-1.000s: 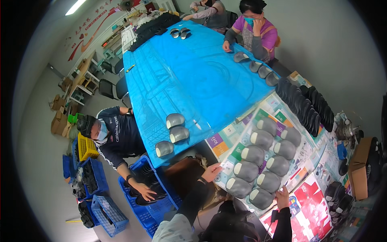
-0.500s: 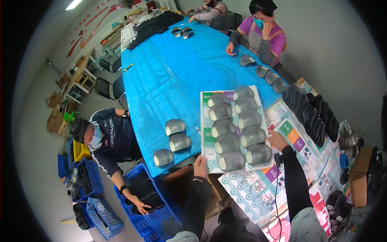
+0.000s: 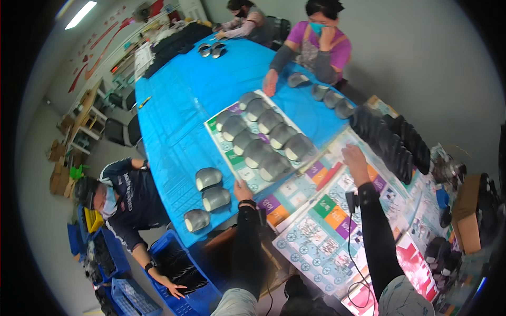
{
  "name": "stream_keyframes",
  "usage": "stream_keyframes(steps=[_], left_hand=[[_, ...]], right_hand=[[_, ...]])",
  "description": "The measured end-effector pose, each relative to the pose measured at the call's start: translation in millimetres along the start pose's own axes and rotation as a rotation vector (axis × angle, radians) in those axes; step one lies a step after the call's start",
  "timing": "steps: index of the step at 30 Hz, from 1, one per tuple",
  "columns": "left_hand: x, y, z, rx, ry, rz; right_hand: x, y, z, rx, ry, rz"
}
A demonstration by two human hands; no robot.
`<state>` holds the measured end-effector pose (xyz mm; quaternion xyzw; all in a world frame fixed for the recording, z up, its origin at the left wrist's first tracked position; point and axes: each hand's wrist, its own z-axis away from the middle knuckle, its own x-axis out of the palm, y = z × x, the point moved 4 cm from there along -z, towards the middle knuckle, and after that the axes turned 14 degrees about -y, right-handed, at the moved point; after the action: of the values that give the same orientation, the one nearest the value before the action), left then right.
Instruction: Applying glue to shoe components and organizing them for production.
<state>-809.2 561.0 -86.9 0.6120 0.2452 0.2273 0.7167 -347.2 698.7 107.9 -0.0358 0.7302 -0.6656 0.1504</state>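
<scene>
While someone in a dark shirt (image 3: pixel 138 195) was way off to the left of the wearer's left fingers (image 3: pixel 239 185), that person's hand (image 3: pixel 175 290) was down at a blue crate (image 3: pixel 197 303) with a bunch of black pieces (image 3: pixel 176 260) inside, below and left of those same fingers. The blue table (image 3: pixel 168 137) stretched out ahead of them, and three loose cups (image 3: pixel 216 199) sat on it just to their left, two close together and one a bit nearer the edge. Next up was the left hand (image 3: pixel 244 194) itself, fingers closed on the near corner of the board (image 3: pixel 246 174). So the board was right past those fingertips, angled over the table, with ten grey cups (image 3: pixel 258 152) on it in two rows of five; couldn't tell if it lay totally flat. Well ahead of the left fingers, someone in purple (image 3: pixel 340 50) had a hand (image 3: pixel 270 82) by the board's far end. Four more cups (image 3: pixel 332 99) ran in a line beyond the right fingers (image 3: pixel 345 151). Printed sheets (image 3: pixel 316 258) were spread below and under the right hand (image 3: pixel 356 160), which hung just off the board's right side, fingers loosely bent, nothing visible in them. Right of those fingers were black stacks (image 3: pixel 382 142), then a cardboard box (image 3: pixel 472 213) further out.
</scene>
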Motion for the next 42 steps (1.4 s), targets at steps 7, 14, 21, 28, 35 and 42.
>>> stream_keyframes(steps=[7,14,21,28,35,42], left_hand=[[-31.3,-5.5,-48.9,0.235,-0.379,-1.606],[0.7,56.6,155.9,0.428,-0.333,-0.843],[18.9,47.1,523.4,-0.314,-0.901,-0.211],[-11.3,86.9,699.0,-0.457,-1.188,-0.447],[-2.1,153.6,775.5,-0.114,-1.296,-0.591],[-81.6,146.5,836.9,0.097,-1.360,-0.483]], right_hand=[[-5.1,-132.9,243.1,0.151,-0.250,-0.116],[-94.5,-195.9,482.9,0.224,-0.463,0.281],[-186.3,-173.0,745.9,0.435,-0.340,0.348],[-244.8,-90.4,990.8,0.720,-0.097,0.530],[-308.8,-125.2,1148.6,1.227,0.342,1.077],[-214.6,-148.5,1019.9,0.596,0.112,0.601]])
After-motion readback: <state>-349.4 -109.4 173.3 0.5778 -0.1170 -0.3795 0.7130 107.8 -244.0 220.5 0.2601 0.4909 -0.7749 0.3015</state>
